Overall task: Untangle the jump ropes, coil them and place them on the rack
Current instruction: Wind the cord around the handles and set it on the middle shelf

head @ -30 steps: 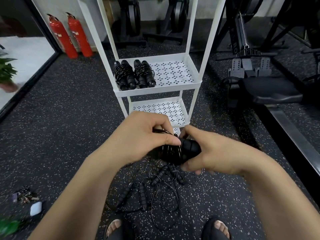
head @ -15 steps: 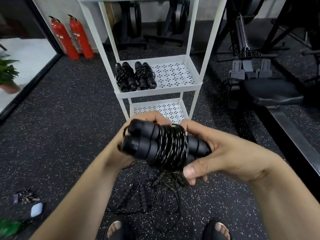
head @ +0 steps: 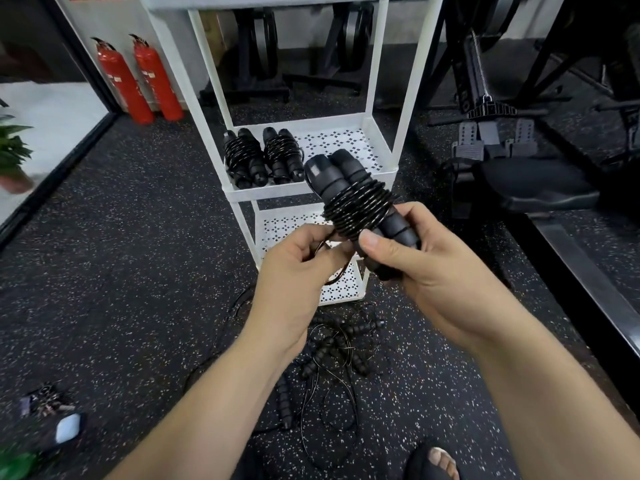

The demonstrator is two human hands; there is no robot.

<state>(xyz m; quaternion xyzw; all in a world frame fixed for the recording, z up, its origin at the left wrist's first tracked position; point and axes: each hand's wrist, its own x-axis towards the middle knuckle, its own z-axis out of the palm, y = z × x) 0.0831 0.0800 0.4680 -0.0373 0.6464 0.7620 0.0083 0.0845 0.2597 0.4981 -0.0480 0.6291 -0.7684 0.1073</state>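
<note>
1. Head view: the right hand (head: 440, 271) grips the lower ends of the two black handles of a coiled jump rope (head: 349, 199), fingers curled around them and the thumb lying across the front.
2. This bundle is held in the air in front of the white rack (head: 277, 195), tilted so that the handle tops point up and to the left, with the cord wound in tight turns around the middle of the handles.
3. The left hand (head: 294, 268) is just below and to the left of the coil, its fingers curled and pinching a loose bit of cord that hangs from the bundle.
4. Two wound ropes (head: 263, 157) lie side by side at the left of the rack's middle shelf.
5. Tangled ropes (head: 332, 351) lie on the speckled floor (head: 138, 271) below the hands, handles and thin cord loops mixed together.
6. Two red fire extinguishers (head: 138, 81) stand against the wall to the left of the rack.
7. A sandalled foot (head: 436, 459) shows at the bottom edge.
</note>
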